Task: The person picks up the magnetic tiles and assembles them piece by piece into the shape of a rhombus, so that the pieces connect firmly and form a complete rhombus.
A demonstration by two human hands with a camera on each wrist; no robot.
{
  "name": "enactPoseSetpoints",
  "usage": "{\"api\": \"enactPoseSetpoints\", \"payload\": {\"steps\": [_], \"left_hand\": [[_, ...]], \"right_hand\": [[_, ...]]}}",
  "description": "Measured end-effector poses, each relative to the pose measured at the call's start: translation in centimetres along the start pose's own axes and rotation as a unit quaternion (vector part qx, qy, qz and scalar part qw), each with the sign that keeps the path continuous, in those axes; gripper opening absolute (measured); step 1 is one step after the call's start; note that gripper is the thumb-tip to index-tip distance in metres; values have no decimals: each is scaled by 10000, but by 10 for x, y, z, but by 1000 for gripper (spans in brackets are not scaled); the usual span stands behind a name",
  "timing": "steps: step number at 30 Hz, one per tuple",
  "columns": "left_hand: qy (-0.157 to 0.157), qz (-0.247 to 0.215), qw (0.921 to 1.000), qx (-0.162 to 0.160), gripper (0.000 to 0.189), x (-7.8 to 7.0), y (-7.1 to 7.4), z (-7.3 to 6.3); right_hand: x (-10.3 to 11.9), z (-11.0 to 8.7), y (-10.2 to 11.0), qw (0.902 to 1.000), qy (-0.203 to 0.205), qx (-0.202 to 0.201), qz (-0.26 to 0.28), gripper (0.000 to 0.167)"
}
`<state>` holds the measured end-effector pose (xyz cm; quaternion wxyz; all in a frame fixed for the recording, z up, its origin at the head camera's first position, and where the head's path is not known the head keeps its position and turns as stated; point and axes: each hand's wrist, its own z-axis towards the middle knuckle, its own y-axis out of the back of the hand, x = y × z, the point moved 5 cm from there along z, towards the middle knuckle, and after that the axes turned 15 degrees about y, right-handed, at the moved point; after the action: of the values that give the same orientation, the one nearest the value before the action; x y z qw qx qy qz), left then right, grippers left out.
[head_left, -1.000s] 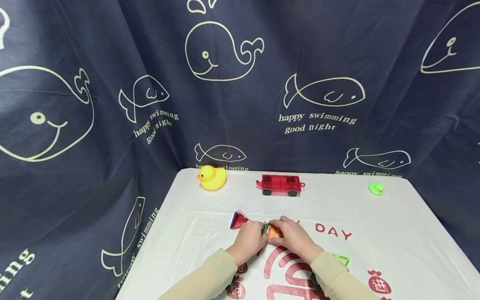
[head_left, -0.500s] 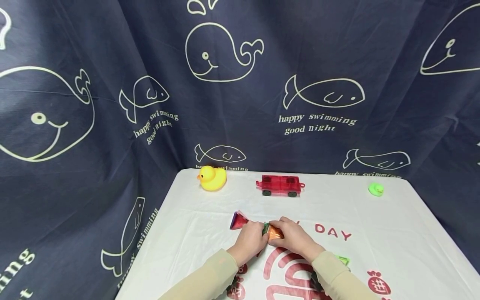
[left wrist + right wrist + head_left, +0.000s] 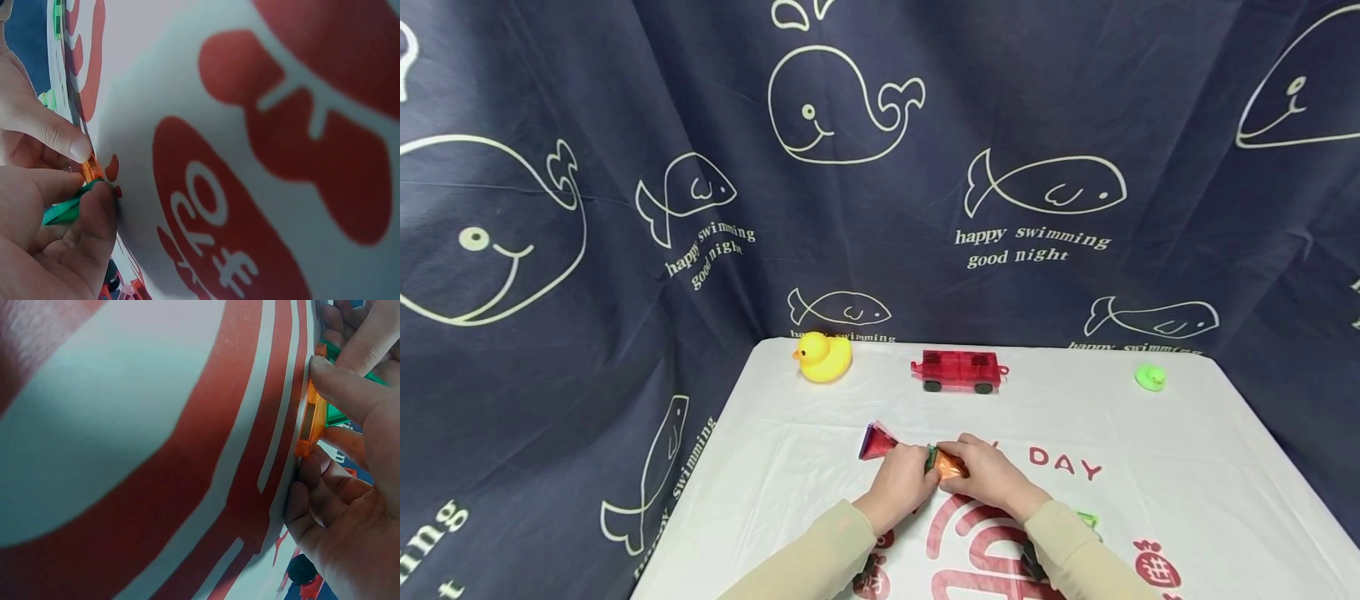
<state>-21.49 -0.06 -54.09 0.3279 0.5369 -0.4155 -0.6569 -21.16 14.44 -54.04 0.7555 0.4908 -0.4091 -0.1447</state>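
Note:
My left hand [image 3: 901, 481] pinches a translucent green tile [image 3: 62, 212] between thumb and fingers, low over the white table. Right beside it, my right hand [image 3: 991, 473] grips a translucent orange tile [image 3: 314, 419] with thumb and fingertips. In the right wrist view the orange piece stands near the tabletop, its edge meeting the green one. Both hands are close together, and fingers cover much of each tile. Just beyond my left hand lies a red triangular piece [image 3: 877, 442] with a purple edge.
A red wheeled toy wagon [image 3: 961, 369] stands at the back, between a yellow rubber duck [image 3: 825, 358] on the left and a small green duck [image 3: 1150, 377] on the right. A light green tile [image 3: 1087, 519] shows past my right sleeve. Dark objects are partly hidden by both sleeves.

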Motion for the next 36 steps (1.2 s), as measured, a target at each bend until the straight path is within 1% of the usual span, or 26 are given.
{"api": "enactPoseSetpoints", "payload": {"steps": [5,11,21,30,36], "left_hand": [[-33,-49,9999,86,14,1,0,0],[-148,-17,9998,91,16,2,1,-3],[-416,161,9989,-132,14,3,-1,-10],[-405,216,9988,-192,18,2,-2,-9],[-376,207,9989,-166,20,1,-2,-10]], "right_hand": [[0,0,0,10000,-43,21,16,60],[-1,-2,1,10000,-24,-2,26,60],[0,-5,1,9999,4,-87,76,61],[-2,-5,0,9998,29,-178,-88,61],[-3,-5,1,9999,93,-43,-56,62]]}}
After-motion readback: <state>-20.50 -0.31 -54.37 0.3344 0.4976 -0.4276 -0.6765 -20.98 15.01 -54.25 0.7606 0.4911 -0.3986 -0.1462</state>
